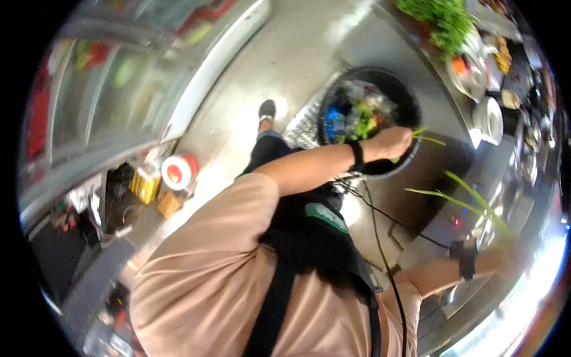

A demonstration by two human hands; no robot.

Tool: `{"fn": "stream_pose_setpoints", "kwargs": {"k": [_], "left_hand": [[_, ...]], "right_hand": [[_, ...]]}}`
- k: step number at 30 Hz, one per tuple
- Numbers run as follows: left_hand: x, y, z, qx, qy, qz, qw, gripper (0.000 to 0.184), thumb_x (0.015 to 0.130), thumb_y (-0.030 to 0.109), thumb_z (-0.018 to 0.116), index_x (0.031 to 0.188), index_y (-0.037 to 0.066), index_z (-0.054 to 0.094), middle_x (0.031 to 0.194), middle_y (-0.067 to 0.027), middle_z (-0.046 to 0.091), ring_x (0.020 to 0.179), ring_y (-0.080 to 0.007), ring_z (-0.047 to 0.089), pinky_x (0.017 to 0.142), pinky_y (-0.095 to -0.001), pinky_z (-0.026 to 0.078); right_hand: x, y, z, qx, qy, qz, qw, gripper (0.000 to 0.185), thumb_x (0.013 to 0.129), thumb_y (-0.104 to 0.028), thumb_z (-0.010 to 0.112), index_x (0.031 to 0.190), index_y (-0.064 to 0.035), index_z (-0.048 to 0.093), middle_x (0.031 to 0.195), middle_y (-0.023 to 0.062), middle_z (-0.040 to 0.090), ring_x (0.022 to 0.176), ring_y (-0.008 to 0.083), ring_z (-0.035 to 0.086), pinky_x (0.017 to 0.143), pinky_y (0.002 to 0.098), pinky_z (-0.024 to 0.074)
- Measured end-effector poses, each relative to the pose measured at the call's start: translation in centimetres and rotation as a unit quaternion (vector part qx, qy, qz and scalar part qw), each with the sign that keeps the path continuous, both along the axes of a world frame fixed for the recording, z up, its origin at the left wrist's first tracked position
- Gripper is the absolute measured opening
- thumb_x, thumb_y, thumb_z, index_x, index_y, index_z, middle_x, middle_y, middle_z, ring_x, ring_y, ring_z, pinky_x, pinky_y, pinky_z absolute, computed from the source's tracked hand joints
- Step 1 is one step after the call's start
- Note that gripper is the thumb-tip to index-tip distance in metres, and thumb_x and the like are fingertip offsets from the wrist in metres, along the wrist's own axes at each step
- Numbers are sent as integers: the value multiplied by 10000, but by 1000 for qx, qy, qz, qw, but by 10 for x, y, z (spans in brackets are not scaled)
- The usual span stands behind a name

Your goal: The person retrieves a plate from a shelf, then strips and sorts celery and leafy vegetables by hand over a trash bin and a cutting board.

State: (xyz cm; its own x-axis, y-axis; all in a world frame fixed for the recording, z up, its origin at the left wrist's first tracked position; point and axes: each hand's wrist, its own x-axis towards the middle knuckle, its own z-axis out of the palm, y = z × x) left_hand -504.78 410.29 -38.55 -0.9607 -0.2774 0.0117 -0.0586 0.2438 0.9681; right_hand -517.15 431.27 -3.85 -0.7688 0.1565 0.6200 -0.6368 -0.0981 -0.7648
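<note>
My left hand point(391, 144) is closed over the near right part of a round black bin point(411, 101), and thin green stalks point(429, 138) stick out past its fingers. Mixed scraps point(364, 119), some green and some blue, lie inside the bin. Farther right, above the metal counter, my right hand point(505, 257) is blurred, with its fingers wrapped round long green stalks point(485, 208) that point up and to the left. A black band circles each wrist.
Leafy greens point(443, 27), a bowl point(468, 74) and stacked white dishes point(489, 120) stand along the counter at right. Glass-fronted cabinets point(119, 89) line the left. A red-and-white tub point(179, 171) sits below them. Black cables point(380, 238) hang beside my apron.
</note>
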Motion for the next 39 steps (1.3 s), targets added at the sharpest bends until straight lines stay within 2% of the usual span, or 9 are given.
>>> {"fn": "stream_pose_setpoints", "kwargs": {"k": [3, 5, 6, 8, 11, 14, 26, 33, 39], "left_hand": [[-31, -15, 7, -1, 5, -159, 987, 250, 958, 177, 448, 958, 24, 646, 790, -121, 641, 775, -272, 631, 729, -398, 514], [-30, -41, 42, 28, -75, -211, 974, 372, 1005, 302, 408, 1218, 45, 572, 1216, -179, 585, 1143, -269, 560, 963, -379, 446], [-34, -47, 38, 14, -83, -231, 969, 444, 1014, 343, 373, 1351, 71, 472, 1381, -175, 471, 1263, -283, 471, 1037, -402, 382], [-42, -63, 32, -88, -47, -174, 980, 455, 1021, 327, 358, 1371, 50, 447, 1423, -160, 442, 1298, -304, 438, 1059, -412, 364], [-48, -120, 68, 66, -72, -202, 975, 428, 1022, 288, 390, 1334, 9, 483, 1327, -137, 547, 1213, -243, 528, 1033, -357, 398], [-26, -193, 117, 261, 0, -286, 922, 451, 1025, 305, 397, 1325, -22, 476, 1291, -122, 573, 1178, -214, 547, 1017, -323, 406], [-36, -440, 282, -98, 14, -53, 994, 368, 999, 275, 470, 942, -59, 612, 762, -145, 661, 723, -208, 637, 696, -331, 498], [-109, -539, 268, -324, -115, -51, 938, 336, 973, 253, 443, 1003, -46, 593, 821, -264, 615, 809, -414, 616, 698, -446, 472], [-153, -637, 280, -240, -131, 52, 961, 350, 954, 233, 493, 1218, 10, 549, 1001, -237, 641, 956, -346, 640, 814, -378, 484]], "right_hand": [[9, -18, -4, -97, -25, 0, 995, 286, 874, -276, 513, 629, -192, 393, 509, -36, 305, 406, 94, 275, 376, 257, 229], [19, -46, -7, -148, -9, -9, 989, 285, 876, -298, 522, 639, -198, 399, 493, -41, 306, 389, 92, 274, 361, 257, 231], [27, -63, -7, -71, 3, -56, 996, 447, 924, -385, 489, 544, -198, 347, 457, -57, 298, 351, 75, 281, 334, 234, 246], [32, -65, -10, -1, 24, 72, 997, 311, 988, -280, 427, 775, -93, 553, 597, -33, 298, 473, 64, 281, 403, 226, 225], [9, -83, -20, -49, 2, 260, 964, 291, 965, -364, 511, 921, -90, 596, 596, -17, 363, 448, 70, 300, 394, 221, 231], [5, -161, -34, -65, -45, 246, 966, 295, 966, -365, 510, 942, -79, 579, 593, -12, 361, 446, 73, 309, 392, 229, 250], [13, -511, -96, -87, -308, 368, 873, 258, 987, -202, 502, 1101, 9, 598, 940, 44, 598, 806, 138, 563, 711, 296, 479], [-45, -641, -135, -144, -326, 463, 812, 225, 966, -175, 543, 1119, -26, 612, 1028, 22, 617, 879, 103, 556, 776, 266, 471], [-109, -769, -128, -201, -366, 501, 758, 187, 960, -108, 508, 1053, 4, 626, 1034, 71, 634, 963, 152, 570, 882, 285, 462]]}}
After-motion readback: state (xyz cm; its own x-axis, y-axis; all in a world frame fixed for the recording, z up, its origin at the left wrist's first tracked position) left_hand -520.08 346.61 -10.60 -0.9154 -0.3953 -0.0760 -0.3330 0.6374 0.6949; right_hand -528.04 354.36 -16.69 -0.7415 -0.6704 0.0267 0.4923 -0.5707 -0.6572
